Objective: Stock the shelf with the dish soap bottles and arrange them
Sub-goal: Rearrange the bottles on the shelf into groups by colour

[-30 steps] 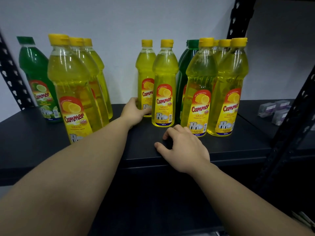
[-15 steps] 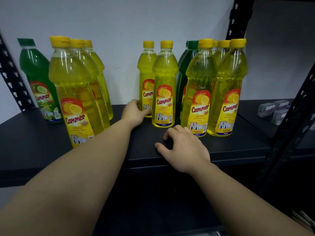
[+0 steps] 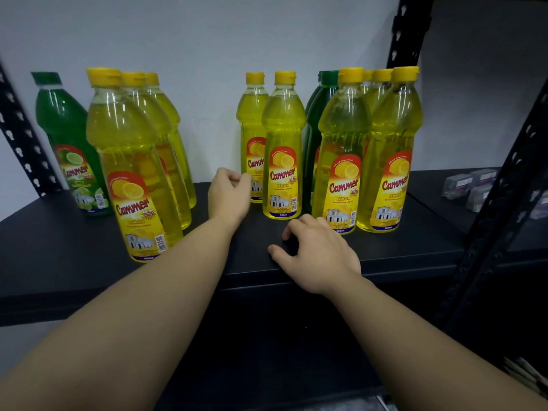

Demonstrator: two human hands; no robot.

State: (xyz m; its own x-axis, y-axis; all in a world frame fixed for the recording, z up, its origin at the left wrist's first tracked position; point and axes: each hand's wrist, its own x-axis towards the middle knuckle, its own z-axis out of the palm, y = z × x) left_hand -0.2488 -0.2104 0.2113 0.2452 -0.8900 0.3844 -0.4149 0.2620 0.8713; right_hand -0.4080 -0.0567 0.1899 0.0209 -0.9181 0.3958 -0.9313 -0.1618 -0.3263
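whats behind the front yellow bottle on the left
Behind the front-left lemon bottle two more yellow-capped lemon bottles stand in a row toward the wall. Only their caps and right edges show; their labels are mostly covered.

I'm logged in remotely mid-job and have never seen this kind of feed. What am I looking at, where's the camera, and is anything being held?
No machine here: a person works bare-handed, filmed by one wide camera on their head, looking forward and down. The black shelf carries upright yellow dish soap bottles in three clusters, plus green bottles at far left and behind the right cluster. The left hand reaches beside the back middle bottle; whether it touches is unclear. The right hand rests on the shelf edge, holding nothing. Small packets lie far right.
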